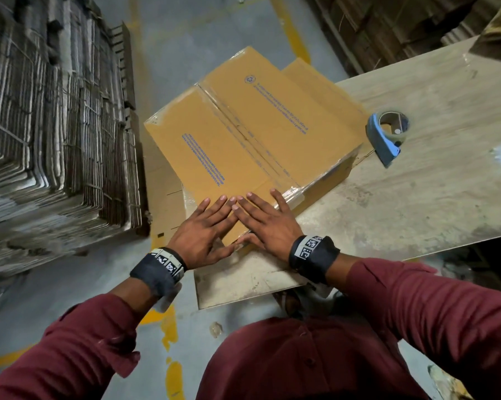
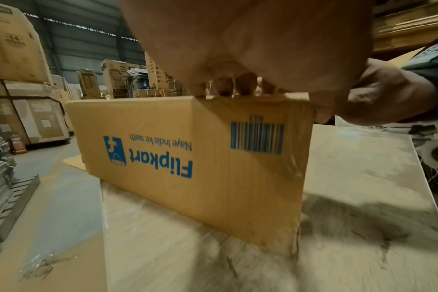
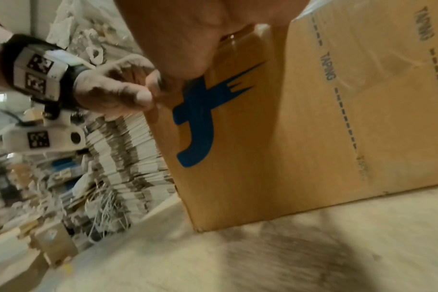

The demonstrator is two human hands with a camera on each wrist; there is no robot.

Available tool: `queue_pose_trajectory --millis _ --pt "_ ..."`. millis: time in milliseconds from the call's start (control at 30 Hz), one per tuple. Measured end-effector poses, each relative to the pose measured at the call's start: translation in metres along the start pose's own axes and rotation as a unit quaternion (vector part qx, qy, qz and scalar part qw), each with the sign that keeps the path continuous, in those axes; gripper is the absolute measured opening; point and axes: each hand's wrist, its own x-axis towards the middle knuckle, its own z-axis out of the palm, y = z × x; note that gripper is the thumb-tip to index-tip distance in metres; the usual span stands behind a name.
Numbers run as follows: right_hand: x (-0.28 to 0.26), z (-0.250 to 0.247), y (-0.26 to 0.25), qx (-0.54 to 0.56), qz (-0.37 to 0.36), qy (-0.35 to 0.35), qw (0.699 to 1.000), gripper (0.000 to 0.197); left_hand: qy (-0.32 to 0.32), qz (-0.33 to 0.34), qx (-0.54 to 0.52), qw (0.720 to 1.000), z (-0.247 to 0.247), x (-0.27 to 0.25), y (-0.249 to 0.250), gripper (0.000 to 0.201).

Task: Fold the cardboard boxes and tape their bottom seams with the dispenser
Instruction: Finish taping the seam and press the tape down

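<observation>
Both flat hands, left hand and right hand, press the box at frame centre; likely light, stiff; best lifted by its side edges.

- Cardboard box: tan, blue print, "Flipkart" logo on its side; folded up, bottom flaps closed and uppermost, clear tape along the centre seam; stands at the table's left end.
- Tape dispenser: blue, hand-held, lying on the table right of the box, apart from it.

Matt brown cardboard box, glossy tape; scuffed wooden table.
</observation>
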Motion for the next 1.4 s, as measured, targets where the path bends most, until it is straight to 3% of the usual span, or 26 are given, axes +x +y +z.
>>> queue_pose_trajectory --millis 133,267,333,400,467,500,633,867,1000,1167,1233,1300,1400 --pt "-0.007 -0.023 0.016 0.089 -0.037 0.035 0.995 0.068 -0.007 -0.023 0.013 1.000 -0.026 0.008 0.006 0.073" --pt "-0.043 -0.056 0.075 0.181 0.120 0.152 0.964 0.054 -0.011 -0.048 0.046 0.998 -0.067 0.068 0.040 0.055" --pt "-0.065 -0.069 0.117 0.243 0.250 0.226 0.909 0.049 -0.014 -0.062 0.021 0.998 -0.080 0.114 0.055 0.054" --pt "-0.085 -0.074 0.158 0.310 0.392 0.241 0.832 0.048 -0.021 -0.082 -0.035 0.996 -0.085 0.163 0.070 0.056" --pt "-0.100 -0.069 0.189 0.365 0.462 0.222 0.777 0.054 -0.016 -0.096 -0.079 0.992 -0.084 0.209 0.086 0.060" --pt "-0.104 -0.064 0.201 0.380 0.466 0.209 0.771 0.057 -0.019 -0.099 -0.083 0.991 -0.082 0.228 0.094 0.063" --pt "-0.094 -0.045 0.224 0.413 0.420 0.163 0.792 0.047 -0.076 -0.107 -0.071 0.989 -0.056 0.275 0.124 0.064" --pt "-0.084 -0.027 0.226 0.453 0.381 0.173 0.788 0.021 -0.160 -0.190 0.055 0.967 -0.036 0.292 0.152 0.054" --pt "-0.081 -0.033 0.249 0.479 0.377 0.123 0.783 0.015 -0.137 -0.224 0.077 0.962 -0.046 0.303 0.153 0.041" --pt "-0.082 -0.055 0.278 0.425 0.328 0.021 0.843 0.013 -0.126 -0.264 0.064 0.954 -0.056 0.317 0.151 0.045" --pt "-0.085 -0.059 0.292 0.332 0.321 0.031 0.886 0.016 -0.085 -0.302 0.038 0.949 -0.056 0.322 0.152 0.050" --pt "-0.088 -0.060 0.310 0.202 0.317 0.048 0.926 0.033 -0.034 -0.328 0.005 0.944 -0.054 0.327 0.154 0.051" --pt "-0.095 -0.056 0.331 0.083 0.314 -0.113 0.939 0.055 -0.024 -0.334 -0.048 0.941 -0.045 0.330 0.155 0.070"
